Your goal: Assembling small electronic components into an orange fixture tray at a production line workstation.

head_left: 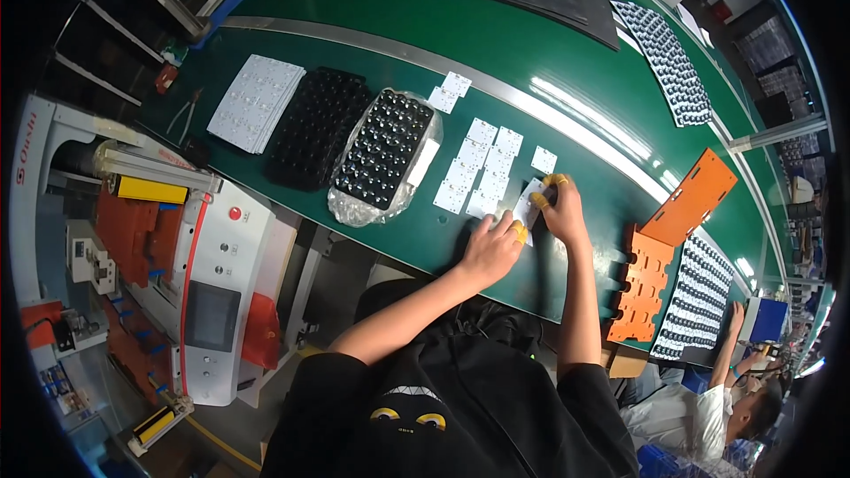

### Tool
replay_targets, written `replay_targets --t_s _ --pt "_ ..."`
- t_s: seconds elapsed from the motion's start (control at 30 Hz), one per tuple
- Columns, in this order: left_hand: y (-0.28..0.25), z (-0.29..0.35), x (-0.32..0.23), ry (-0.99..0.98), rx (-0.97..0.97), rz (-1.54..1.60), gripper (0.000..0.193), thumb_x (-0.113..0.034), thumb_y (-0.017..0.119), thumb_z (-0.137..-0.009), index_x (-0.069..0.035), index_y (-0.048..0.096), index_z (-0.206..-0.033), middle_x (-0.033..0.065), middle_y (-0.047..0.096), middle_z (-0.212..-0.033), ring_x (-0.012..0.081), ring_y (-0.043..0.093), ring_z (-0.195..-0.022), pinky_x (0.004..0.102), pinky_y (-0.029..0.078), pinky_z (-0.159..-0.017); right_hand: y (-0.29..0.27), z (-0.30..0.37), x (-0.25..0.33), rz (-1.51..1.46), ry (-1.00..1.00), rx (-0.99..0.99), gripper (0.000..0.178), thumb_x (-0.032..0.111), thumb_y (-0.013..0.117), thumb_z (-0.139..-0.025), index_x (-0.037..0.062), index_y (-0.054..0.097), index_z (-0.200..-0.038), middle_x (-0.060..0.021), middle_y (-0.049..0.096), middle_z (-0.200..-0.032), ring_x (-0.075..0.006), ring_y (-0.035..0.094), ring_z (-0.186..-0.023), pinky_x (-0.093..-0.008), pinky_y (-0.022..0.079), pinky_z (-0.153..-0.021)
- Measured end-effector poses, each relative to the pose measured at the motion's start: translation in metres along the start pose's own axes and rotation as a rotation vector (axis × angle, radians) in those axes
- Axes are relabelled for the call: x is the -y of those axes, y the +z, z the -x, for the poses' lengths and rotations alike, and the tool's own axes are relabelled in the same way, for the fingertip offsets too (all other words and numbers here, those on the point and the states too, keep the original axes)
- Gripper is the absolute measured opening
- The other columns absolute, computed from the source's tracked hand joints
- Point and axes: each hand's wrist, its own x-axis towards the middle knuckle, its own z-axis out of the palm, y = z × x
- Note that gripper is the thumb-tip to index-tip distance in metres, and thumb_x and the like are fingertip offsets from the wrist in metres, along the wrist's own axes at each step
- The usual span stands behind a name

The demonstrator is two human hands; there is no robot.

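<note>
Both my hands are over the green bench, with yellow covers on some fingertips. A narrow strip of white circuit boards [522,205] is between them. My right hand [567,212] pinches its upper right edge between thumb and fingers. Closed at the strip's lower left side is my left hand [491,253]; its fingertips press on it and partly hide it. Beside the left hand lie two staggered columns of white circuit boards [460,173]. A single square board [544,159] rests just beyond the right hand. Farther back sits a small group of boards [450,93].
Left on the bench are a bagged black tray of clear domes [385,150], a black tray [314,128] and stacked white panels [255,106]. Orange fixtures [645,288] and a dotted panel [695,301] stand right, near a co-worker [699,416]. A machine [221,292] flanks my left.
</note>
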Motion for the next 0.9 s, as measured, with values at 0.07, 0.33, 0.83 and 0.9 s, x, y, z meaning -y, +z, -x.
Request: replay_targets --t_s 0.07,0.33,0.83,0.9 --pt "0.004 -0.001 0.003 -0.015 -0.039 0.024 0.014 -0.013 0.058 -0.076 -0.005 0.067 -0.069 0.0074 0.066 -0.091 0.0296 0.053 -0.112 0.0444 0.042 -0.091 -0.001 0.0 0.008 -0.213 0.23 0.108 0.03 0.009 0.074 -0.075 -0.0032 0.058 -0.098 -0.0204 0.064 -0.085 -0.0359 0.063 -0.076 -0.0405 0.049 -0.067" --pt "0.009 0.031 -0.009 0.04 -0.026 -0.023 0.029 -0.027 0.064 -0.079 0.002 0.07 -0.075 0.0218 0.064 -0.1 0.0355 0.049 -0.119 0.0474 0.036 -0.097 0.02 -0.014 0.012 -0.177 0.101 -0.021 0.027 -0.002 0.067 -0.074 -0.0027 0.057 -0.099 -0.0201 0.061 -0.083 -0.0386 0.061 -0.075 -0.0428 0.049 -0.067" --pt "0.006 0.032 -0.013 -0.104 0.171 -0.013 0.054 -0.038 0.054 -0.09 0.008 0.06 -0.119 0.0226 0.051 -0.131 0.0359 0.035 -0.133 0.0486 0.031 -0.103 0.026 -0.009 0.0 0.047 0.045 -0.198 0.03 0.006 0.066 -0.079 0.0021 0.065 -0.109 -0.0143 0.059 -0.119 -0.0358 0.049 -0.112 -0.0406 0.041 -0.097" --pt "0.007 0.031 -0.012 -0.092 0.152 0.024 0.052 -0.037 0.054 -0.089 0.009 0.064 -0.111 0.0222 0.056 -0.126 0.0361 0.034 -0.133 0.0474 0.029 -0.105 0.035 -0.013 -0.009 0.061 0.022 -0.234 0.028 0.006 0.065 -0.08 0.0025 0.065 -0.108 -0.0127 0.059 -0.12 -0.0358 0.05 -0.111 -0.0405 0.041 -0.096"
